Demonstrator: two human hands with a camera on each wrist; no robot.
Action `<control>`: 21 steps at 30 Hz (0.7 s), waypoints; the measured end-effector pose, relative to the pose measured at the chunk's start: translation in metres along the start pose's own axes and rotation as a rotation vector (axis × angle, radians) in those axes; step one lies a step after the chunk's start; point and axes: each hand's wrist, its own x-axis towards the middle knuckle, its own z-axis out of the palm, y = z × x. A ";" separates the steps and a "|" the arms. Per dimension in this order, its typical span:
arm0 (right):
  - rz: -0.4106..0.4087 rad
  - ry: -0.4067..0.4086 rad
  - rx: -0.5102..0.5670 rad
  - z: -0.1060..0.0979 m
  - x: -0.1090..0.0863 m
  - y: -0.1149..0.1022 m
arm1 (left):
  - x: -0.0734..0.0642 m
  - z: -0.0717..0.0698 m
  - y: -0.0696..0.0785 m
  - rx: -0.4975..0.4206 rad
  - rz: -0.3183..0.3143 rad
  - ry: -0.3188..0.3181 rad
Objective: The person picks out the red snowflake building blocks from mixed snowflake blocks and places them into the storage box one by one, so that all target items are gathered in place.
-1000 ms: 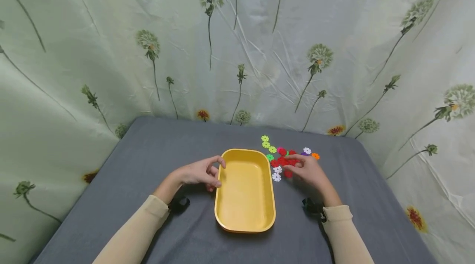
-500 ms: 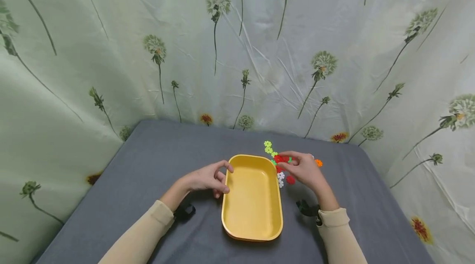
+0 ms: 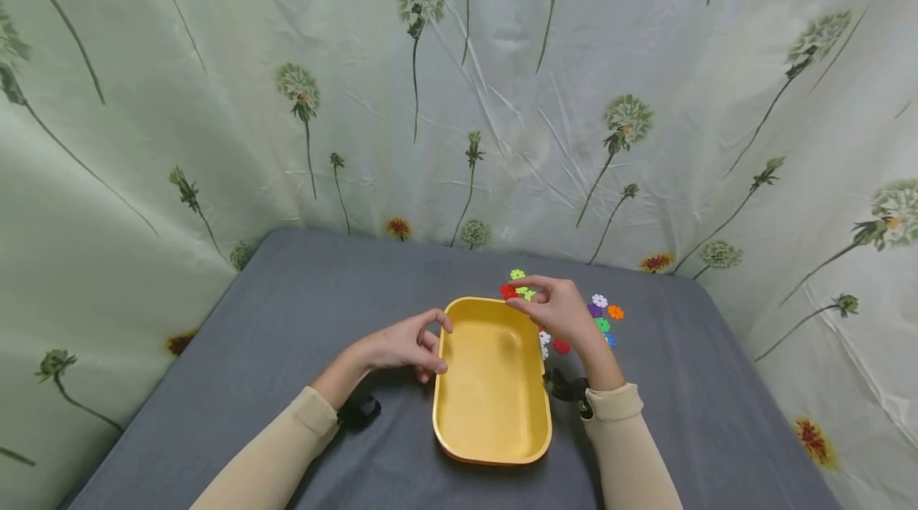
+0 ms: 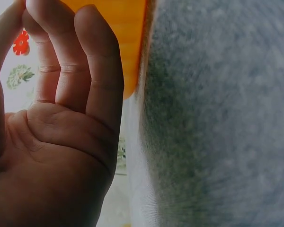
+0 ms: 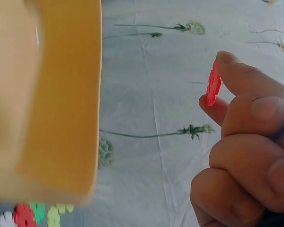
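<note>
A yellow rectangular tray (image 3: 491,406) stands on the grey cloth. At its left side my left hand (image 3: 405,344) holds the rim, with index finger and thumb at the edge. In the left wrist view, part of the tray's orange-looking wall (image 4: 130,47) shows behind the fingers. My right hand (image 3: 562,311) is above the tray's far right corner and pinches a red snowflake disc (image 5: 213,85) between thumb and index finger. The tray's visible floor bears no discs.
Loose snowflake discs lie right of the tray, including an orange one (image 3: 616,312), a purple one (image 3: 594,310) and a red one (image 3: 561,346). Yellow-green discs (image 3: 517,275) lie beyond its far edge. A flowered curtain (image 3: 344,96) hangs behind the table.
My right hand has moved left from the disc pile to the tray's far right corner, carrying a red snowflake disc. My left hand stays at the tray's left rim.
</note>
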 end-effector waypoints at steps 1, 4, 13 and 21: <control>-0.001 -0.008 0.002 0.002 0.001 -0.001 | 0.000 0.000 0.000 0.000 -0.001 -0.001; -0.009 -0.034 0.025 0.008 0.004 -0.003 | 0.000 0.002 0.001 0.003 -0.002 0.000; -0.083 -0.107 -0.055 0.040 0.013 -0.003 | 0.003 0.006 0.000 -0.016 -0.005 -0.007; -0.086 -0.175 -0.102 0.059 0.017 0.006 | 0.002 0.007 0.001 -0.010 -0.012 -0.004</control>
